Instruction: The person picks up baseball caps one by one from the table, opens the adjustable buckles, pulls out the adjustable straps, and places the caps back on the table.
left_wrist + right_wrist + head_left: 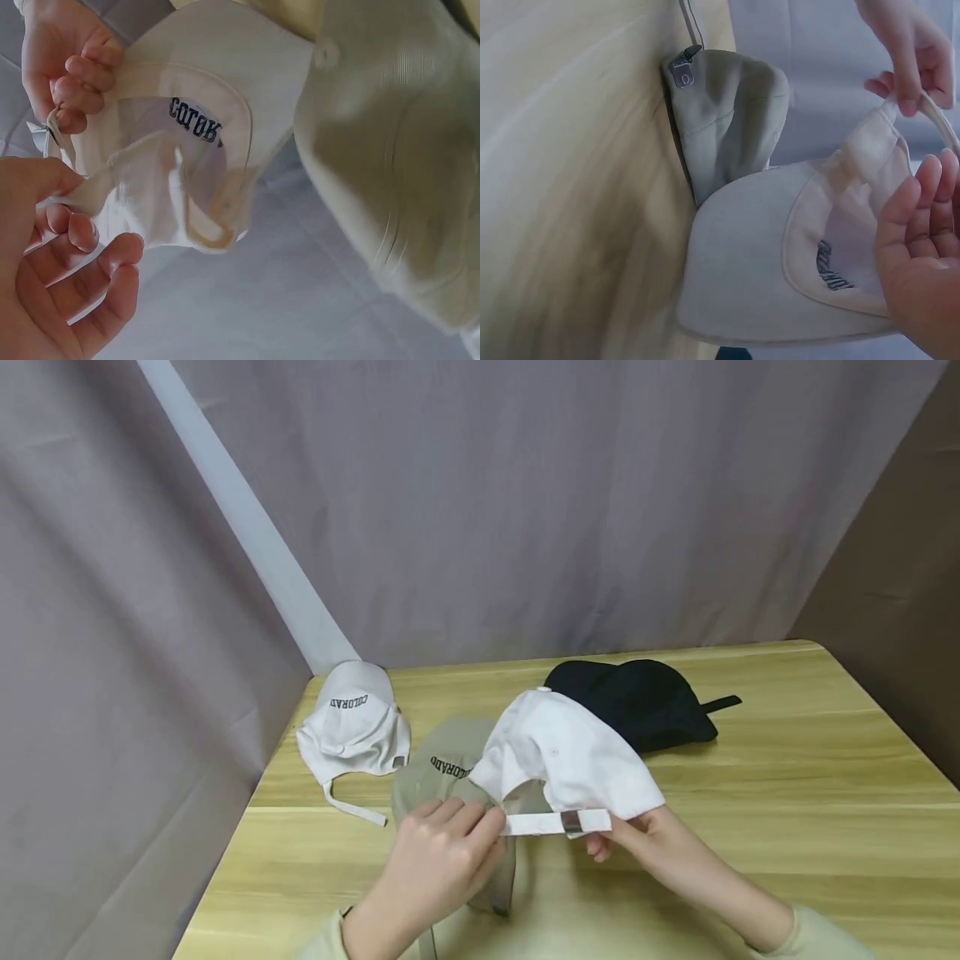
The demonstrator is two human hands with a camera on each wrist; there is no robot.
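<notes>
- My left hand [450,847] pinches the left end of the strap [532,824] between thumb and fingers.
- My right hand [645,839] grasps the same strap at its right end, near the metal buckle [572,822].
- White cap [577,747] is at near centre, held between my two hands, strap side toward me; dark lettering shows inside its crown in the left wrist view. Can't tell if its brim touches the wood.
- Olive cap [423,781] just left of it, lettered, partly hidden behind the white cap and my left hand.
- Pale cap [356,731] at far left on the tabletop [810,802], also lettered, its loose strap trailing to the near right.
- Black cap [633,702] at far right of centre, behind the white one, strap end pointing right.
- Grey curtain [525,510] along the far side.
</notes>
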